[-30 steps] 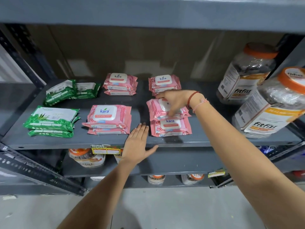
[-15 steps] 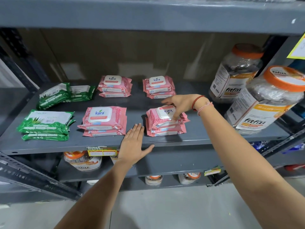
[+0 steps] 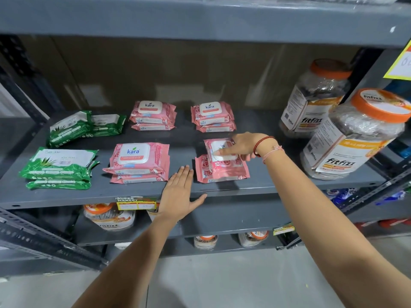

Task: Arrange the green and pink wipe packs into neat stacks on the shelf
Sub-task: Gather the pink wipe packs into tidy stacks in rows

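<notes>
Right hand (image 3: 241, 147) of yours gripping skewed top pink plastic wipe pack (image 3: 220, 152) on near-right stack, left hand (image 3: 180, 196) flat, fingers spread, on grey metal shelf (image 3: 66, 196) edge.

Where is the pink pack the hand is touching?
The pink pack lies crooked atop the front right pink stack, under the right hand, left of the big jars.

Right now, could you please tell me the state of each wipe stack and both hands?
front right pink stack: top pack turned askew
front middle pink stack: roughly squared
back pink stacks: stacked
back green packs: leaning, untidy
right hand: pressing the askew top pack
left hand: flat, open on shelf edge
</notes>
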A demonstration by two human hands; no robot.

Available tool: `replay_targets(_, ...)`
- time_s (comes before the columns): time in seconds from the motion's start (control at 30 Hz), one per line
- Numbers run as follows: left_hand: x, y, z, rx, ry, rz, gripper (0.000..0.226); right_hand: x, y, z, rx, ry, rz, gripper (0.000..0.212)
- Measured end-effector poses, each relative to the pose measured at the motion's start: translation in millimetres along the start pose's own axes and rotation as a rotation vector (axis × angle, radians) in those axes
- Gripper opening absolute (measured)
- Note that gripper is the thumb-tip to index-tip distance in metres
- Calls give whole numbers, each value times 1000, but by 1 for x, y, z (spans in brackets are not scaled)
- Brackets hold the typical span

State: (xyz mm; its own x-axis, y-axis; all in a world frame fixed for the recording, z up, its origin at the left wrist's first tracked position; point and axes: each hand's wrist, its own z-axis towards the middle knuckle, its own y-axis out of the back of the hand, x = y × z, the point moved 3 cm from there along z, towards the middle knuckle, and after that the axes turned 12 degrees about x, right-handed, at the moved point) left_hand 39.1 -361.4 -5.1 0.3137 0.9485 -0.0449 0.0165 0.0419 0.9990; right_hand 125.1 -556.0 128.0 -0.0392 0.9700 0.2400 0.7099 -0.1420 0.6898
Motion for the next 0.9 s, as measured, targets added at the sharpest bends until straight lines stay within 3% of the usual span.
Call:
replay_targets(0.1, 0, 0, 1, -4, 2, 8, 85, -2, 13, -5, -87, 102, 21, 52)
replay_targets(0.17, 0, 1, 1, -13, -1, -2, 84, 1, 21, -11, -136, 244, -41, 63)
replay_targets(0.3, 0, 1, 1, -16, -4, -10, 83, 9, 13, -11, 30, 377, -203, 75)
replay_targets(0.5, -1, 0, 1, -13, 2, -4, 83, 12, 7, -7, 65, 337, -267, 76)
replay_targets(0.67, -1, 0, 1, -22, 2, -4, 83, 13, 2, -7, -93, 285, -168, 72)
replay_targets(0.9, 0, 0, 1, -47, -2, -13, 84, 21, -27, -15, -407, 8, -208, 71)
